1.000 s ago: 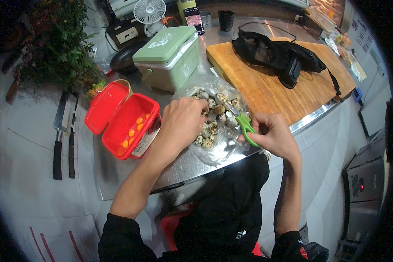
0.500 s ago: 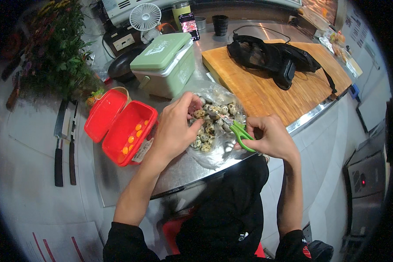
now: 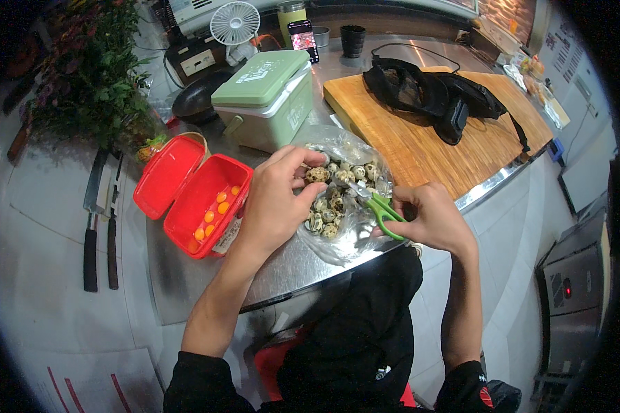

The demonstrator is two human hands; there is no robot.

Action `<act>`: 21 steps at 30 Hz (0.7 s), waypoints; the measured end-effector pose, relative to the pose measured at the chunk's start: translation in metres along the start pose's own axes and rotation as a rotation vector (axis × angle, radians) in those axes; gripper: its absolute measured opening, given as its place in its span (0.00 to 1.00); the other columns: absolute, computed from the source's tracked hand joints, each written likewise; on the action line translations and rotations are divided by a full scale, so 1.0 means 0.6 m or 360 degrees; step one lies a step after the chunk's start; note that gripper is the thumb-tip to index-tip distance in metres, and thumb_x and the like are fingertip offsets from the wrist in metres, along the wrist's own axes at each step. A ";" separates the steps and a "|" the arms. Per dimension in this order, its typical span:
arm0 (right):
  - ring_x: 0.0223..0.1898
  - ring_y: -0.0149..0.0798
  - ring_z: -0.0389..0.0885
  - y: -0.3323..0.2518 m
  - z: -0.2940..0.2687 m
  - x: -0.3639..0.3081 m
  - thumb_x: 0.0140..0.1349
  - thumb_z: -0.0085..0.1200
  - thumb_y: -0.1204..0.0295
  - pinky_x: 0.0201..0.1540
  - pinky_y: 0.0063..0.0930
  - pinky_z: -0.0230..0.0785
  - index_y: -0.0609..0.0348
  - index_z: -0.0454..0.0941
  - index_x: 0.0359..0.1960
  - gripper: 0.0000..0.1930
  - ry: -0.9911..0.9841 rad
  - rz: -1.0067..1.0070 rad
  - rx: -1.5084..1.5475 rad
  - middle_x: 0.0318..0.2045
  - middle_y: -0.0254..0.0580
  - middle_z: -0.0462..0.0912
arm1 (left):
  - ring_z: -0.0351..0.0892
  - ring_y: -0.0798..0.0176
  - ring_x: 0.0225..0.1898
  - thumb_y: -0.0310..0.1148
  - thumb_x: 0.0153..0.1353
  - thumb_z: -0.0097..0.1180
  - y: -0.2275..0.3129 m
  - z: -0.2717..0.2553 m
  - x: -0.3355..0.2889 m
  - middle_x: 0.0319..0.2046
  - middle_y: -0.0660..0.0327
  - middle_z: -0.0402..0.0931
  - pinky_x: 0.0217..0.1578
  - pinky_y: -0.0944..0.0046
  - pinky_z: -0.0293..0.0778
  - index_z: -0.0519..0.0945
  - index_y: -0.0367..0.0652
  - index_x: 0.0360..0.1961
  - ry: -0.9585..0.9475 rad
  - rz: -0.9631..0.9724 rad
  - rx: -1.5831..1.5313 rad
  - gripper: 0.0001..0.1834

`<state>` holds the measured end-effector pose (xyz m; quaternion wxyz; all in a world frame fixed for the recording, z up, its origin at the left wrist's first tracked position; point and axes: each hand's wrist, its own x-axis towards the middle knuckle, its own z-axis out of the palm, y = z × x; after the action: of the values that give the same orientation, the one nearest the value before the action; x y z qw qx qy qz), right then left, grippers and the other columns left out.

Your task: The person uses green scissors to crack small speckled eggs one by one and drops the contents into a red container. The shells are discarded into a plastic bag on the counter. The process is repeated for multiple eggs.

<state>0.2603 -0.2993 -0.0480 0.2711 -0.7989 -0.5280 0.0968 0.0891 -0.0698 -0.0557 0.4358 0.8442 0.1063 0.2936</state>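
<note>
My left hand [image 3: 277, 199] pinches a speckled quail egg [image 3: 317, 175] between thumb and fingers, above a clear plastic bag [image 3: 351, 143] of quail eggs [image 3: 329, 224]. My right hand [image 3: 428, 219] holds green-handled scissors [image 3: 381, 210], with their metal blades pointing left over the bag, a little apart from the held egg. Left of my left hand, a red plastic container [image 3: 245, 172] stands with its lid [image 3: 165, 175] swung back. Several orange yolks [image 3: 209, 217] lie in it.
Behind the bag stands a green cooler box [image 3: 265, 113]. A wooden cutting board [image 3: 420, 155] with a black strapped bag [image 3: 427, 93] is at the right. Two knives [image 3: 91, 258] hang at the left. A phone [image 3: 303, 41], small fan [image 3: 235, 26] and dark cup [image 3: 352, 41] stand at the back.
My left hand has lifted an egg slightly clear of the others, its fingers now around it. The scissors have stayed nearly in place. The view has shifted a little.
</note>
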 end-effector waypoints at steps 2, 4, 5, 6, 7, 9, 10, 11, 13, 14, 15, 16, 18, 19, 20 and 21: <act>0.16 0.37 0.71 0.001 -0.001 -0.001 0.55 0.83 0.56 0.25 0.36 0.61 0.60 0.76 0.21 0.26 0.0019 -0.0028 0.0049 0.13 0.38 0.70 | 0.91 0.58 0.48 0.17 0.62 0.72 -0.003 0.003 0.001 0.52 0.54 0.86 0.54 0.60 0.90 0.85 0.33 0.54 0.0014 -0.0043 -0.0160 0.19; 0.17 0.42 0.74 0.001 -0.002 -0.001 0.56 0.81 0.52 0.26 0.39 0.63 0.59 0.77 0.21 0.27 0.0022 -0.0039 0.0052 0.13 0.40 0.72 | 0.91 0.59 0.50 0.17 0.63 0.72 -0.007 0.007 0.002 0.53 0.55 0.86 0.55 0.59 0.90 0.86 0.32 0.54 0.0014 -0.0125 -0.0354 0.18; 0.19 0.48 0.78 0.001 -0.002 -0.001 0.56 0.80 0.48 0.28 0.43 0.66 0.59 0.77 0.21 0.29 0.0011 -0.0036 0.0033 0.14 0.43 0.73 | 0.91 0.60 0.51 0.16 0.64 0.71 -0.008 0.009 0.002 0.53 0.55 0.86 0.56 0.60 0.90 0.86 0.31 0.54 0.0006 -0.0187 -0.0467 0.17; 0.21 0.54 0.81 0.000 -0.003 -0.001 0.57 0.78 0.44 0.29 0.47 0.69 0.58 0.78 0.21 0.31 -0.0016 -0.0020 0.0007 0.14 0.46 0.75 | 0.90 0.61 0.52 0.16 0.65 0.71 -0.010 0.010 0.003 0.53 0.55 0.86 0.56 0.60 0.90 0.86 0.31 0.54 -0.0003 -0.0251 -0.0579 0.16; 0.21 0.54 0.82 -0.001 -0.003 -0.001 0.57 0.78 0.44 0.30 0.47 0.69 0.58 0.78 0.21 0.30 -0.0017 -0.0028 -0.0008 0.15 0.46 0.76 | 0.90 0.62 0.53 0.16 0.66 0.70 -0.011 0.010 0.004 0.55 0.55 0.87 0.57 0.60 0.89 0.86 0.31 0.55 -0.0036 -0.0247 -0.0585 0.16; 0.22 0.55 0.83 -0.001 -0.005 -0.002 0.57 0.78 0.43 0.31 0.48 0.71 0.58 0.79 0.22 0.30 -0.0040 -0.0038 -0.0044 0.15 0.46 0.77 | 0.89 0.63 0.55 0.16 0.69 0.69 -0.014 0.004 0.006 0.58 0.55 0.87 0.59 0.61 0.87 0.85 0.33 0.58 -0.0102 -0.0266 -0.0600 0.17; 0.23 0.55 0.84 -0.003 -0.002 -0.002 0.56 0.78 0.43 0.31 0.48 0.72 0.58 0.80 0.23 0.30 -0.0007 -0.0055 -0.0092 0.16 0.46 0.78 | 0.89 0.63 0.55 0.17 0.69 0.69 -0.015 0.000 0.006 0.58 0.55 0.87 0.59 0.62 0.87 0.85 0.33 0.58 -0.0121 -0.0241 -0.0562 0.18; 0.23 0.55 0.84 -0.005 0.003 -0.003 0.56 0.78 0.44 0.31 0.49 0.72 0.58 0.80 0.23 0.29 0.0037 -0.0091 -0.0134 0.16 0.46 0.79 | 0.88 0.64 0.55 0.18 0.69 0.70 -0.016 -0.003 0.007 0.57 0.55 0.87 0.59 0.62 0.86 0.84 0.34 0.59 -0.0137 -0.0239 -0.0529 0.18; 0.24 0.56 0.85 -0.006 0.007 -0.004 0.56 0.78 0.44 0.32 0.49 0.73 0.58 0.81 0.24 0.28 0.0084 -0.0101 -0.0148 0.17 0.46 0.80 | 0.88 0.65 0.55 0.19 0.69 0.70 -0.019 -0.007 0.009 0.57 0.56 0.88 0.58 0.63 0.86 0.85 0.34 0.58 -0.0142 -0.0245 -0.0548 0.17; 0.25 0.56 0.86 -0.005 0.007 -0.007 0.56 0.78 0.45 0.33 0.49 0.74 0.58 0.81 0.24 0.28 0.0082 -0.0074 -0.0119 0.17 0.46 0.81 | 0.88 0.66 0.54 0.19 0.69 0.70 -0.021 -0.007 0.009 0.57 0.56 0.88 0.57 0.64 0.86 0.85 0.34 0.57 -0.0129 -0.0256 -0.0600 0.17; 0.25 0.56 0.86 -0.005 0.007 -0.008 0.56 0.78 0.45 0.33 0.50 0.74 0.58 0.81 0.24 0.27 0.0089 -0.0063 -0.0079 0.17 0.46 0.81 | 0.88 0.67 0.53 0.19 0.69 0.71 -0.022 -0.006 0.008 0.56 0.57 0.87 0.56 0.65 0.85 0.86 0.34 0.56 -0.0111 -0.0269 -0.0654 0.16; 0.23 0.53 0.83 -0.004 0.008 -0.008 0.55 0.78 0.48 0.31 0.46 0.72 0.58 0.80 0.24 0.26 0.0100 -0.0068 -0.0077 0.16 0.45 0.79 | 0.88 0.67 0.53 0.20 0.70 0.70 -0.022 -0.004 0.008 0.57 0.57 0.87 0.57 0.64 0.85 0.86 0.34 0.57 -0.0099 -0.0261 -0.0645 0.16; 0.18 0.45 0.77 -0.003 0.007 -0.008 0.54 0.79 0.54 0.29 0.39 0.67 0.59 0.77 0.22 0.25 0.0138 -0.0100 -0.0045 0.14 0.41 0.74 | 0.88 0.66 0.55 0.20 0.71 0.69 -0.023 -0.001 0.006 0.57 0.57 0.87 0.58 0.62 0.85 0.85 0.35 0.59 -0.0075 -0.0252 -0.0630 0.17; 0.17 0.45 0.76 -0.003 0.006 -0.008 0.54 0.79 0.54 0.28 0.39 0.67 0.59 0.77 0.22 0.25 0.0119 -0.0070 -0.0007 0.14 0.41 0.74 | 0.88 0.66 0.55 0.21 0.71 0.69 -0.023 -0.001 0.005 0.57 0.57 0.87 0.58 0.63 0.85 0.85 0.35 0.60 -0.0117 -0.0279 -0.0646 0.17; 0.17 0.44 0.76 -0.002 0.004 -0.008 0.54 0.80 0.53 0.28 0.38 0.66 0.59 0.77 0.22 0.26 0.0100 -0.0040 0.0030 0.14 0.40 0.74 | 0.88 0.66 0.54 0.21 0.71 0.69 -0.023 -0.002 0.005 0.57 0.57 0.87 0.57 0.63 0.85 0.85 0.35 0.61 -0.0159 -0.0305 -0.0662 0.18; 0.16 0.43 0.75 -0.002 0.002 -0.008 0.54 0.80 0.52 0.27 0.38 0.66 0.59 0.77 0.22 0.26 0.0079 -0.0012 0.0066 0.13 0.39 0.73 | 0.88 0.66 0.54 0.21 0.72 0.68 -0.022 -0.002 0.006 0.57 0.57 0.87 0.57 0.64 0.85 0.85 0.35 0.61 -0.0194 -0.0361 -0.0673 0.18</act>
<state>0.2571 -0.3029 -0.0489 0.3011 -0.7932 -0.5221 0.0868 0.0920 -0.0594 -0.0644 0.6386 0.7329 0.1101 0.2072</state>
